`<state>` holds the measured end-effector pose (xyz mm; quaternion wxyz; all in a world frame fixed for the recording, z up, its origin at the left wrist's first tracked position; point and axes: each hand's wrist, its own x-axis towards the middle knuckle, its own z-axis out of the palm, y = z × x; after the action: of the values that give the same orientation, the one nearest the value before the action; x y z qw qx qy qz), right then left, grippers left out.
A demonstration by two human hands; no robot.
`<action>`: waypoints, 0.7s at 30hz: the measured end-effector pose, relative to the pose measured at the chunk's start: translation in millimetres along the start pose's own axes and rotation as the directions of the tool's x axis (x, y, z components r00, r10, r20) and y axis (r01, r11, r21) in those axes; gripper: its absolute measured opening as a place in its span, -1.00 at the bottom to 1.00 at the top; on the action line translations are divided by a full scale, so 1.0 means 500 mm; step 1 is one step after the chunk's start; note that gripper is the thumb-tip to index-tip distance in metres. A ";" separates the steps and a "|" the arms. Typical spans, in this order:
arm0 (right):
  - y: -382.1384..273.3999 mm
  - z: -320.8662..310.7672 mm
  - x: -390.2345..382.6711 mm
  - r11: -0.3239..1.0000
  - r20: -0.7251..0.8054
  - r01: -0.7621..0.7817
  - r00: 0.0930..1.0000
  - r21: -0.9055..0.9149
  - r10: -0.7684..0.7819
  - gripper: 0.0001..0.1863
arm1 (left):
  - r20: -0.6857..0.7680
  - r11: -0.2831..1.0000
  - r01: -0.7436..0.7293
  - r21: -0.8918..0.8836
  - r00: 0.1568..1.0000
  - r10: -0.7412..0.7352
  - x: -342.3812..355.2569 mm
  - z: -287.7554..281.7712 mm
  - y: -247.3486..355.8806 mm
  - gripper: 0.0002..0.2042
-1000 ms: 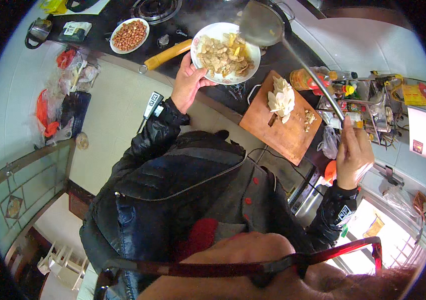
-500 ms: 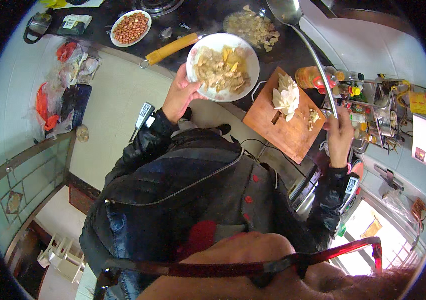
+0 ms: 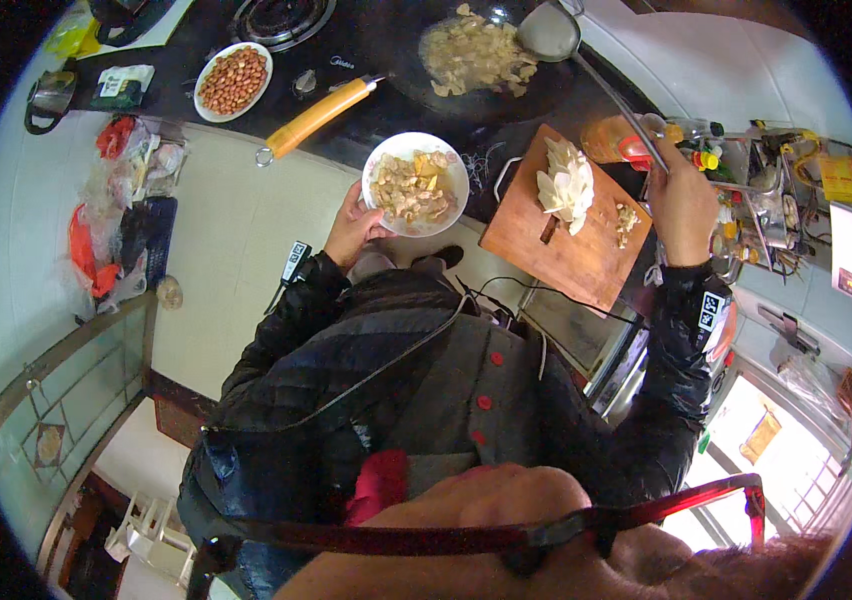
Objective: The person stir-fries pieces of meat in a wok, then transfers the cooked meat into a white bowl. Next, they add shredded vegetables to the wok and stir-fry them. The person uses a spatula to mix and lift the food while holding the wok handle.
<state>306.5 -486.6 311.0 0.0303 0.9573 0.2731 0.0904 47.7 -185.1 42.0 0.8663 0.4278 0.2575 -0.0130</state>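
Observation:
My left hand (image 3: 352, 230) grips the near-left rim of a white bowl (image 3: 458, 212) in front of my body. Pale cooked meat slices (image 3: 414, 188) with some yellowish pieces lie in the bowl. The fingers of my right hand (image 3: 684, 208) are wrapped round the long handle of a metal ladle (image 3: 549, 33). The ladle's head hangs over the right side of a dark wok (image 3: 536, 105), which contains more slices (image 3: 476, 55) in liquid. The wok's yellow wooden handle (image 3: 318, 120) points toward my left.
Near my right arm, a wooden cutting board (image 3: 516, 235) bears sliced white pieces (image 3: 565, 190) and chopped bits (image 3: 627, 222). Bottles (image 3: 606, 140) and a condiment rack (image 3: 768, 215) stand beyond it. A plate of peanuts (image 3: 235, 82) sits left of the wok, near a burner (image 3: 282, 18).
My left hand has drawn the bowl back from the wok, toward my body. My right hand has moved forward, and the ladle's head has come over the wok's right side.

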 end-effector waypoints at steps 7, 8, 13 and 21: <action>-0.052 0.029 0.092 0.978 0.058 0.186 0.982 -0.096 -0.181 -0.71 | 0.013 1.000 0.013 -0.008 1.000 -0.013 0.057 -0.007 -0.034 -0.35; -0.062 0.048 0.103 0.980 0.063 0.193 0.980 -0.039 -0.190 -0.72 | 0.009 1.000 0.028 -0.005 1.000 -0.028 0.064 -0.009 -0.036 -0.36; -0.067 0.077 0.101 0.975 -0.041 0.148 0.989 0.167 -0.144 -0.68 | 0.026 1.000 -0.015 -0.008 1.000 0.016 0.088 -0.016 -0.046 -0.40; -0.037 0.015 0.080 0.998 -0.047 0.019 0.999 0.059 -0.017 -0.72 | 0.053 0.999 0.035 -0.004 0.998 -0.034 0.102 -0.010 -0.043 -0.44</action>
<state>331.9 -449.6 307.7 -0.0037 0.9529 0.2849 0.1041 84.7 -184.7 0.4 0.8736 0.4206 0.2417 -0.0388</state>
